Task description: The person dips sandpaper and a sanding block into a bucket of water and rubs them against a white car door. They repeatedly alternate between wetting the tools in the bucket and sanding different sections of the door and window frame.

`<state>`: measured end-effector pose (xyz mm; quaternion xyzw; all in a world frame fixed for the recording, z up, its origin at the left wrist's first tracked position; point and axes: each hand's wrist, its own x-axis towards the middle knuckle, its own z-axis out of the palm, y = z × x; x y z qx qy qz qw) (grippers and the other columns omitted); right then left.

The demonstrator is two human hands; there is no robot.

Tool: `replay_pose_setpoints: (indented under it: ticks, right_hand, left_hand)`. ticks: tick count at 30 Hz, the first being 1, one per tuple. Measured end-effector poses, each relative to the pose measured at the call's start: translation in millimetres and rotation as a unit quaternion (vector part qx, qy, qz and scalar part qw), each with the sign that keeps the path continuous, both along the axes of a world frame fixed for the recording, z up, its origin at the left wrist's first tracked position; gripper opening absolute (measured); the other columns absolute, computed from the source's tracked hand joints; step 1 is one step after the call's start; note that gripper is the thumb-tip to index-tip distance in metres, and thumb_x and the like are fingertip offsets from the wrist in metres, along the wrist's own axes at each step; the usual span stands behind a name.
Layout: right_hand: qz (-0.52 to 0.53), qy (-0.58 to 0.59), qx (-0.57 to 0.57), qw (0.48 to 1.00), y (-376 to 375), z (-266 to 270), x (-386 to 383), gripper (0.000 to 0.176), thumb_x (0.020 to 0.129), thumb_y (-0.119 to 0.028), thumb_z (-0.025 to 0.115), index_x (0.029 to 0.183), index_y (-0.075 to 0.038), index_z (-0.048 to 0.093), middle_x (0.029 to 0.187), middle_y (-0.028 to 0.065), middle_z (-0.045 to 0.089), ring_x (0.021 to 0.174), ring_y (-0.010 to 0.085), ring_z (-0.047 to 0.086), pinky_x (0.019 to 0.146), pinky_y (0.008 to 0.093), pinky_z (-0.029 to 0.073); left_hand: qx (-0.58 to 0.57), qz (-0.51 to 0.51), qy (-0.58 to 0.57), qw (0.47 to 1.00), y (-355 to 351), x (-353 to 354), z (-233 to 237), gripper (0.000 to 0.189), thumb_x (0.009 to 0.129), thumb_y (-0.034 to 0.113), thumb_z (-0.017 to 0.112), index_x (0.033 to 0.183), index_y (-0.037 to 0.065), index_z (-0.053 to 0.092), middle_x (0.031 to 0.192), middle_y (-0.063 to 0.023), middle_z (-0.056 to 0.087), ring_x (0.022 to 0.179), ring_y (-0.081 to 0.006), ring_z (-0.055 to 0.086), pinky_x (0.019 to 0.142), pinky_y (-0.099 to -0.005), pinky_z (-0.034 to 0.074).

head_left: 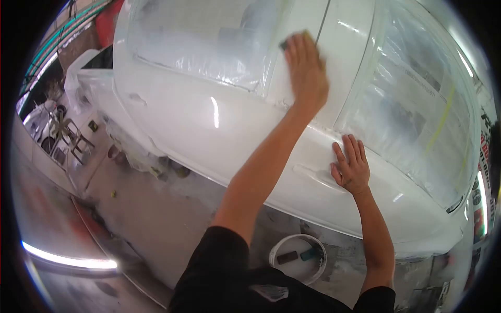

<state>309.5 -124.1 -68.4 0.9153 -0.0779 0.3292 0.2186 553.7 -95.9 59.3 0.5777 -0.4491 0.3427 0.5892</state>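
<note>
My left hand [308,75] is pressed to the white pillar between the two masked windows of a car, its fingers closed over a small sanding pad [284,45]. Only a dark corner and a yellowish edge of the pad show, and the hand is slightly blurred. Lower and to the right, my right hand [354,166] lies flat on the white car door [219,125], just above a door handle [318,176], with fingers stretched and nothing in them. Clear plastic film and paper [209,44] cover the left window; similar masking film [412,99] covers the right one.
A white bucket [272,259] holding two blocks, one dark and one green, stands on the floor below the car. Plastic sheeting [130,148] drapes the wheel area at left. A chair [70,136] stands farther back. Another car panel [57,224] fills the lower left.
</note>
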Motion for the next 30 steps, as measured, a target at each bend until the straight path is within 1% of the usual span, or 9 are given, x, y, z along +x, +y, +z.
replay_pose_setpoints:
  ticks: [1, 4, 7, 11, 16, 20, 23, 26, 30]
  right_hand:
    - [-0.001, 0.005, 0.001, 1.0, 1.3, -3.0, -1.8, 0.064, 0.084, -0.026, 0.069, 0.144, -0.008, 0.055, 0.152, 0.0248, 0.046, 0.143, 0.0431, 0.043, 0.117, 0.0588, 0.035]
    - [0.005, 0.007, 0.004, 1.0, -0.4, -2.8, -1.3, 0.063, 0.085, -0.025, 0.068, 0.144, -0.007, 0.056, 0.152, 0.0249, 0.046, 0.142, 0.0429, 0.044, 0.117, 0.0588, 0.036]
    - [0.015, -0.008, 0.0, 1.0, 0.5, -3.4, -0.9, 0.062, 0.085, -0.023, 0.067, 0.144, -0.007, 0.055, 0.151, 0.0254, 0.046, 0.142, 0.0427, 0.044, 0.116, 0.059, 0.037]
    - [0.025, -0.01, 0.004, 1.0, -2.8, -4.3, -3.9, 0.06, 0.086, -0.022, 0.066, 0.143, -0.007, 0.056, 0.151, 0.0251, 0.047, 0.142, 0.0426, 0.045, 0.115, 0.0593, 0.038]
    - [0.036, -0.02, 0.005, 0.999, -0.4, -3.8, -2.5, 0.058, 0.087, -0.021, 0.065, 0.142, -0.006, 0.057, 0.15, 0.0248, 0.048, 0.141, 0.0427, 0.046, 0.115, 0.0592, 0.038]
    - [0.044, -0.02, 0.005, 0.999, -2.8, -4.3, -4.9, 0.058, 0.086, -0.02, 0.065, 0.141, -0.006, 0.057, 0.149, 0.025, 0.048, 0.141, 0.0425, 0.046, 0.115, 0.0591, 0.038]
    - [0.051, -0.02, 0.013, 0.998, -2.5, -3.5, -5.8, 0.058, 0.085, -0.019, 0.066, 0.141, -0.006, 0.057, 0.149, 0.0245, 0.049, 0.141, 0.0425, 0.046, 0.116, 0.0586, 0.038]
    - [0.059, -0.031, 0.009, 0.998, -1.0, -2.7, -5.0, 0.058, 0.085, -0.018, 0.066, 0.141, -0.006, 0.057, 0.149, 0.0246, 0.049, 0.141, 0.0428, 0.046, 0.115, 0.0583, 0.038]
    - [0.053, -0.029, -0.002, 0.998, -2.4, -6.4, -5.4, 0.058, 0.084, -0.017, 0.066, 0.141, -0.006, 0.057, 0.149, 0.0247, 0.049, 0.141, 0.0423, 0.046, 0.115, 0.0583, 0.038]
  left_hand:
    - [-0.02, 0.01, 0.015, 1.0, -5.0, 2.2, 8.5, 0.063, 0.104, 0.011, 0.049, 0.158, -0.009, 0.024, 0.164, -0.0311, 0.022, 0.153, -0.0526, 0.014, 0.125, -0.0596, 0.013]
    - [0.005, -0.043, 0.069, 0.997, 17.4, -17.8, -36.9, 0.062, 0.105, 0.011, 0.047, 0.158, -0.009, 0.022, 0.165, -0.0314, 0.018, 0.154, -0.0524, 0.011, 0.126, -0.0584, 0.012]
    - [0.017, 0.009, 0.123, 0.992, 26.7, -33.8, -69.5, 0.062, 0.105, 0.011, 0.046, 0.158, -0.009, 0.021, 0.166, -0.031, 0.018, 0.154, -0.0508, 0.01, 0.126, -0.0566, 0.012]
    - [-0.107, -0.026, 0.178, 0.978, -9.6, -19.0, 4.3, 0.057, 0.109, 0.014, 0.041, 0.158, -0.008, 0.023, 0.166, -0.0311, 0.018, 0.156, -0.0488, 0.009, 0.126, -0.0554, 0.012]
    - [-0.024, 0.001, 0.192, 0.981, 16.0, -37.2, -81.9, 0.053, 0.112, 0.019, 0.035, 0.156, -0.01, 0.025, 0.166, -0.0315, 0.018, 0.155, -0.05, 0.01, 0.126, -0.0572, 0.012]
    - [-0.125, -0.022, 0.279, 0.952, 0.4, -31.8, -27.3, 0.055, 0.112, 0.019, 0.035, 0.158, -0.007, 0.022, 0.166, -0.0308, 0.016, 0.155, -0.0511, 0.01, 0.125, -0.0585, 0.012]
    - [-0.068, 0.019, 0.186, 0.98, 2.6, -28.6, -64.5, 0.055, 0.112, 0.02, 0.033, 0.157, -0.009, 0.02, 0.165, -0.0335, 0.013, 0.153, -0.0532, 0.01, 0.125, -0.0579, 0.013]
    - [-0.043, 0.03, 0.268, 0.962, -0.2, -37.2, -72.7, 0.055, 0.112, 0.019, 0.033, 0.158, -0.008, 0.021, 0.165, -0.0334, 0.014, 0.153, -0.0527, 0.011, 0.126, -0.0563, 0.013]
    - [-0.115, 0.006, 0.275, 0.955, -13.3, -41.5, -20.1, 0.057, 0.111, 0.019, 0.034, 0.16, -0.004, 0.019, 0.167, -0.0307, 0.012, 0.155, -0.0501, 0.008, 0.127, -0.0546, 0.011]
